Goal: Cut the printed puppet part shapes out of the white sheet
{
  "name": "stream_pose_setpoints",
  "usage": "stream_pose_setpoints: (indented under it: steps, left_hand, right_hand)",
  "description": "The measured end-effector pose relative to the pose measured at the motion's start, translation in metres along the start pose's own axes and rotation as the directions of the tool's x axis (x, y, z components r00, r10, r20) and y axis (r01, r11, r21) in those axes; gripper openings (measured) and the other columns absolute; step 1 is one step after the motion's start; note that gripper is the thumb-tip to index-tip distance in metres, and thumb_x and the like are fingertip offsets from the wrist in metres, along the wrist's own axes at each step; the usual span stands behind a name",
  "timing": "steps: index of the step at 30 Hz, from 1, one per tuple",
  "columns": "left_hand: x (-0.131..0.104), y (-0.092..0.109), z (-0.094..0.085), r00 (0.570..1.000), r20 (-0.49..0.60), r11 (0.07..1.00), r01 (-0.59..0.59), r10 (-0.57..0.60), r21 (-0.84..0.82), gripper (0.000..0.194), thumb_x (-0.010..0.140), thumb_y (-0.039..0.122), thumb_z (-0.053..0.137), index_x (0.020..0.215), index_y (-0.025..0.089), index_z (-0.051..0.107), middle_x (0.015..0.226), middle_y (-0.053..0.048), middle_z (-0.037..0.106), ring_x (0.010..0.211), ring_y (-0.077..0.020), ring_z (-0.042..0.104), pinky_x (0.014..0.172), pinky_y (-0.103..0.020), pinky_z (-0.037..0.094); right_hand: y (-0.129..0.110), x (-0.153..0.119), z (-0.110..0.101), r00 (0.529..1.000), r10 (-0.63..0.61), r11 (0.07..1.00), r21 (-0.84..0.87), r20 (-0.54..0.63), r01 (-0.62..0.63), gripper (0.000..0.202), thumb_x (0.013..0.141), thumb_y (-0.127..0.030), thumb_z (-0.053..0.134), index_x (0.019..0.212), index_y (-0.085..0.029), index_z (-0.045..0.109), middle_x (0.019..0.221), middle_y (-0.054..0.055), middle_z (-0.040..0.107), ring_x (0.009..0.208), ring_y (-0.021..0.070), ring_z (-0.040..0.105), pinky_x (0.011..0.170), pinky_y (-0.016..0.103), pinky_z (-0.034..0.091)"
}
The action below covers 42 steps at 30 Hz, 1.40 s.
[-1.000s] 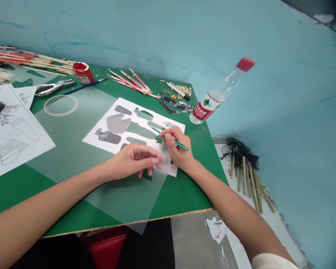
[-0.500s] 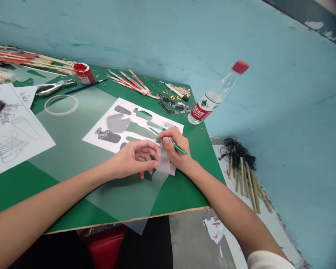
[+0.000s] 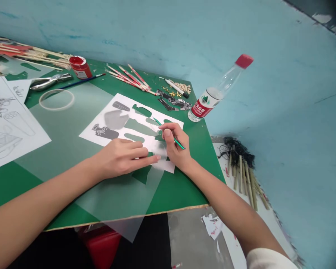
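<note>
My right hand (image 3: 176, 145) is closed round a slim green pen-like tool (image 3: 180, 144), its thin tip slanting away over a white sheet (image 3: 100, 139). The sheet has several cut-out openings and dark printed shapes. My left hand (image 3: 126, 157) lies palm down across the near edge of the sheet, fingers stretched out. By its fingertips a small translucent piece (image 3: 160, 150) rests on the sheet, partly hidden by my hands. Under the sheet spreads a large translucent film (image 3: 72, 149), one corner hanging over the table edge.
On the green table (image 3: 184, 190) are a water bottle (image 3: 205, 104), a red paint jar (image 3: 80, 68), a brush (image 3: 82, 81), a punch plier (image 3: 50, 81), a tape ring (image 3: 56, 108), red-and-white sticks (image 3: 133, 80), black cut pieces (image 3: 168, 102) and drawings (image 3: 30, 138). Bamboo sticks (image 3: 248, 179) lie on the right.
My left hand has turned from a curled grip on the translucent piece to lying flat, and the piece has come down onto the sheet. My right hand still holds the green tool.
</note>
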<state>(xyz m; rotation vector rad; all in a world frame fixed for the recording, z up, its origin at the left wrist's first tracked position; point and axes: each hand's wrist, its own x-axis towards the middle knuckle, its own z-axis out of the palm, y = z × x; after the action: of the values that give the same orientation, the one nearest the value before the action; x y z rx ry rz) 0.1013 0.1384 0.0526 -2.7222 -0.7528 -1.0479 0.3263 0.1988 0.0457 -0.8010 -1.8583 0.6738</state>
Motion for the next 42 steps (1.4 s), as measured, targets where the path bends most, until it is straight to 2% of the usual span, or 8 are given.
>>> stream_pose_setpoints:
  steps: [7, 11, 14, 18, 24, 33, 38, 42]
  left_hand:
    - [0.002, 0.002, 0.004, 0.998, 0.065, 0.998, -0.013, 0.008, 0.069, 0.018, 0.108, 0.014, 0.053, 0.116, 0.021, 0.067, 0.077, 0.002, 0.067, 0.071, -0.0121, 0.061, 0.055, -0.030, 0.035]
    - [0.003, 0.000, 0.010, 0.993, 0.114, 0.999, 0.039, -0.039, -0.005, 0.018, 0.110, 0.022, 0.053, 0.108, 0.022, 0.071, 0.077, 0.002, 0.068, 0.073, -0.0118, 0.063, 0.055, -0.029, 0.036]
    - [0.003, -0.002, 0.013, 0.985, 0.162, 0.994, 0.077, -0.064, -0.075, 0.021, 0.111, 0.026, 0.053, 0.108, 0.022, 0.073, 0.079, 0.001, 0.070, 0.075, -0.0127, 0.063, 0.056, -0.030, 0.037]
    - [0.003, -0.003, 0.011, 0.973, 0.211, 0.980, 0.129, -0.095, -0.152, 0.025, 0.112, 0.028, 0.050, 0.110, 0.023, 0.074, 0.084, 0.000, 0.073, 0.076, -0.0136, 0.062, 0.060, -0.030, 0.039]
    - [0.003, -0.003, 0.010, 0.963, 0.247, 0.964, 0.161, -0.106, -0.214, 0.023, 0.111, 0.025, 0.052, 0.117, 0.022, 0.073, 0.085, -0.001, 0.074, 0.078, -0.0163, 0.060, 0.064, -0.031, 0.040]
    - [-0.002, -0.003, 0.016, 0.959, 0.254, 0.963, 0.179, -0.126, -0.199, 0.020, 0.110, 0.028, 0.055, 0.118, 0.027, 0.073, 0.076, 0.001, 0.069, 0.075, -0.0173, 0.058, 0.061, -0.032, 0.034]
    - [-0.002, -0.003, 0.016, 0.956, 0.262, 0.964, 0.186, -0.133, -0.189, 0.022, 0.111, 0.030, 0.051, 0.117, 0.029, 0.072, 0.075, 0.001, 0.069, 0.074, -0.0181, 0.059, 0.059, -0.032, 0.034]
    - [0.001, -0.003, 0.014, 0.960, 0.256, 0.966, 0.164, -0.110, -0.199, 0.017, 0.109, 0.026, 0.055, 0.117, 0.026, 0.071, 0.076, 0.002, 0.069, 0.073, -0.0175, 0.056, 0.058, -0.031, 0.033]
  right_hand:
    - [-0.004, 0.002, -0.008, 0.989, 0.082, 0.989, 0.136, -0.121, -0.065, 0.039, 0.109, -0.056, 0.051, 0.100, -0.022, 0.070, 0.072, -0.002, 0.061, 0.058, 0.0105, 0.057, 0.054, 0.026, 0.044]
    - [-0.021, 0.004, -0.015, 0.971, 0.114, 0.965, 0.254, -0.211, -0.059, 0.054, 0.112, -0.054, 0.042, 0.072, -0.022, 0.059, 0.052, -0.005, 0.046, 0.040, 0.0087, 0.042, 0.040, 0.024, 0.029]
    - [-0.035, 0.000, -0.015, 0.987, 0.082, 0.934, 0.357, -0.142, -0.026, 0.061, 0.113, -0.044, 0.040, 0.057, -0.022, 0.045, 0.040, -0.007, 0.032, 0.030, 0.0075, 0.028, 0.034, 0.024, 0.024]
    - [-0.042, -0.009, -0.013, 0.994, -0.048, 0.918, 0.387, -0.103, 0.084, 0.064, 0.110, -0.042, 0.049, 0.049, -0.021, 0.050, 0.039, -0.003, 0.041, 0.031, 0.0088, 0.035, 0.033, 0.026, 0.024]
    - [-0.034, -0.015, -0.017, 0.993, -0.114, 0.922, 0.369, -0.039, 0.120, 0.062, 0.112, -0.036, 0.045, 0.054, -0.021, 0.058, 0.044, -0.002, 0.050, 0.036, 0.0089, 0.043, 0.035, 0.026, 0.030]
    - [-0.036, -0.015, -0.016, 0.984, -0.175, 0.916, 0.369, 0.012, 0.158, 0.060, 0.115, -0.039, 0.042, 0.060, -0.021, 0.056, 0.050, -0.003, 0.057, 0.041, 0.0080, 0.048, 0.041, 0.026, 0.038]
    - [-0.033, -0.015, -0.018, 0.961, -0.276, 0.898, 0.360, 0.010, 0.254, 0.055, 0.115, -0.035, 0.038, 0.064, -0.023, 0.053, 0.051, -0.004, 0.052, 0.042, 0.0085, 0.045, 0.042, 0.026, 0.039]
    - [-0.041, -0.011, -0.023, 0.942, -0.323, 0.918, 0.274, 0.094, 0.287, 0.055, 0.116, -0.033, 0.033, 0.063, -0.023, 0.048, 0.051, -0.004, 0.046, 0.041, 0.0088, 0.039, 0.046, 0.027, 0.042]
